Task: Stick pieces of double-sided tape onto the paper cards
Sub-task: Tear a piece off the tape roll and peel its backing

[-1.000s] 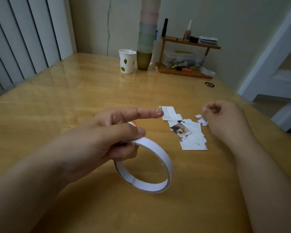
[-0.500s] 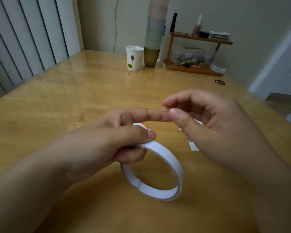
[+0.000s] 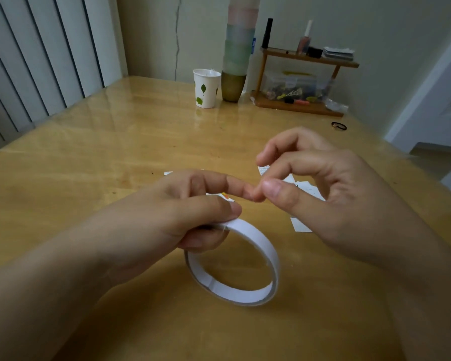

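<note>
two hands are seen above the glossy yellow wooden desk (image 3: 89, 157). the white ring-shaped roll of double-sided tape (image 3: 248, 261) is grasped by the left hand (image 3: 167, 222): its upper edge is pinched between the thumb and the lower fingers, and the roll hangs in the air just above the desk. the left index finger is stretched out to the right. its tip is touched by the thumb and index finger of the right hand (image 3: 331, 201), which are curled toward each other as for a pinch. whether a small piece of tape is on that fingertip cannot be told, because the place is covered by the right thumb.

the small white paper cards (image 3: 303, 225) lie on the desk behind and under the right hand, mostly hidden by it; one more bit of white paper shows at the far side of the left hand. no tape can be recognised on the visible cards.

some risks can be judged from here. if a piece is being taken, it may stay glued to the wrong finger, or fold onto itself, since both its sides are sticky. the cards are light and loose, so one could be lifted or shifted when a piece is pressed down. the roll is held only at its edge, so it may slip or be tilted.
</note>
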